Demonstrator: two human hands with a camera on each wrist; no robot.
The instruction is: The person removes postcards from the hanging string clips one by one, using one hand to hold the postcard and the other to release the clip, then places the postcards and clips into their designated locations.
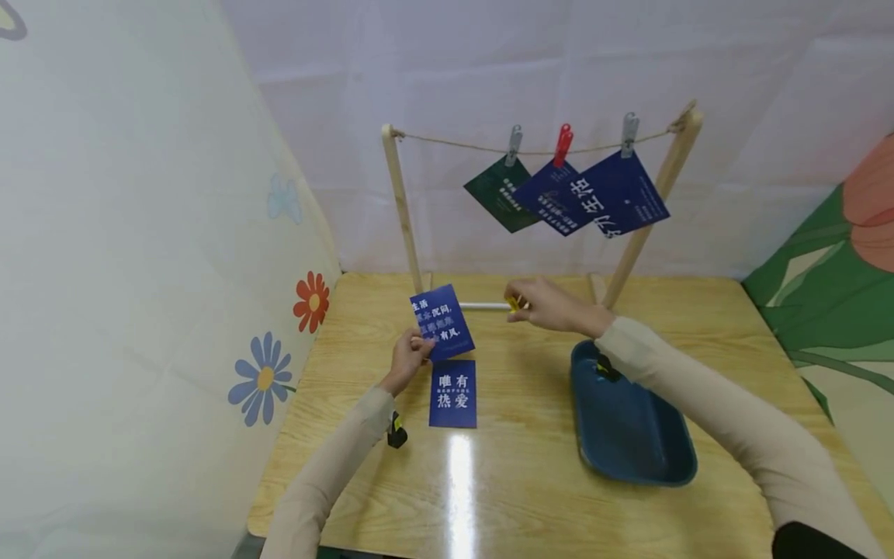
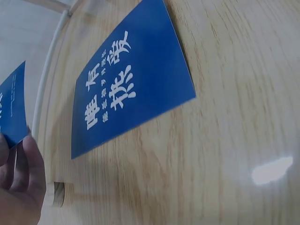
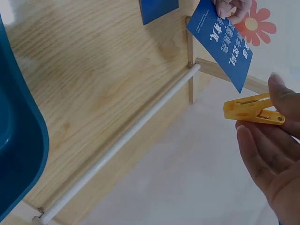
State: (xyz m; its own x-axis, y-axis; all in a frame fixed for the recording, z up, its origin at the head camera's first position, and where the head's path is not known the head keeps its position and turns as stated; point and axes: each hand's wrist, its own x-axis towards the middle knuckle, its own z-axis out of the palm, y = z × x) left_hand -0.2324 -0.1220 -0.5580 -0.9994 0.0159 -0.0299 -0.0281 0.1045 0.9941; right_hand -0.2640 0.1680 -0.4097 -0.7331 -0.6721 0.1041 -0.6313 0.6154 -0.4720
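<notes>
Between its thumb and fingers my left hand point(image 1: 407, 359) pinches a blue card point(image 1: 447, 322) with white lettering by its lower left edge, lifted off the table. My right hand point(image 1: 555, 304) holds a yellow clothespin point(image 3: 253, 110) by its handle end, some way to the right of that card. In the right wrist view the clothespin's nose points toward the card without touching it. A second blue card point(image 1: 453, 394) lies flat on the table just below the held one. Part of the held card point(image 2: 13, 105) and the left fingers show in the left wrist view.
A wooden frame point(image 1: 403, 202) carries a string, where a green card point(image 1: 499, 194) and two blue cards point(image 1: 632, 194) hang from two grey clothespins and a red clothespin point(image 1: 563, 145). A white rod point(image 1: 485, 306) joins its feet. A dark blue tray point(image 1: 632, 472) stands under the right forearm.
</notes>
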